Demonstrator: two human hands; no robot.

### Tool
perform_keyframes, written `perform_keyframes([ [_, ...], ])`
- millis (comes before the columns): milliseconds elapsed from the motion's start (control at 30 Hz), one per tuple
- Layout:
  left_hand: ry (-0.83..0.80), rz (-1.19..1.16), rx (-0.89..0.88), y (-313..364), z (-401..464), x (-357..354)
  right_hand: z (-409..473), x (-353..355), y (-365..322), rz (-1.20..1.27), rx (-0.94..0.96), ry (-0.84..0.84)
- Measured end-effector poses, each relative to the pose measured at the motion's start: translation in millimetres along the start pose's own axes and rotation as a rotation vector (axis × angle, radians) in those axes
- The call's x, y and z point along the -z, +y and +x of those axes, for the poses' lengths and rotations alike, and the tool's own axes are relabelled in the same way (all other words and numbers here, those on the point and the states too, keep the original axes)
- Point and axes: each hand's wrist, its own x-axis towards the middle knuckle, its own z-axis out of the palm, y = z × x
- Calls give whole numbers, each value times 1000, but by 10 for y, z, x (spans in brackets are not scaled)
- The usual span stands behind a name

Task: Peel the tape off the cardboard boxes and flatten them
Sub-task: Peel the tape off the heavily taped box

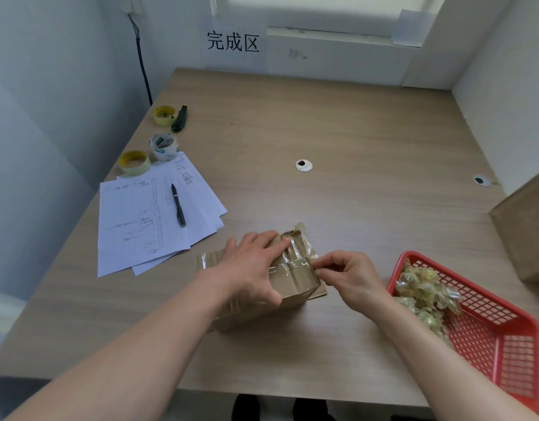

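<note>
A small brown cardboard box [295, 278] stands on the table's front middle, wrapped with clear tape [288, 265] across its top. My left hand [250, 268] lies over the box, fingers spread on its top and thumb down its near side. My right hand [345, 275] is at the box's right edge, pinching the tape end between thumb and fingertips. A loose flap sticks up at the box's far corner.
A red plastic basket [505, 338] with crumpled used tape [426, 293] sits at front right. A larger cardboard box [529, 232] is at the right edge. Papers [146, 220] with a pen [178, 205], three tape rolls [163, 146] and a utility knife [180, 118] lie at left.
</note>
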Motion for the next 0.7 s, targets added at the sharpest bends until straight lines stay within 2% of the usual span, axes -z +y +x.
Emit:
perform_keyframes([
  [267,-4,-3,-8,-22,-7,-56,251,-12,-251,-431,116,-107],
  [333,0,6,-15,-33,-8,-80,288,-44,-238,-423,88,-94],
  [500,19,0,-39,-73,-6,-123,334,-85,-164,-215,-49,-42],
  [700,18,-29,-53,-89,-27,-104,344,-131,-175,-224,-5,-10],
])
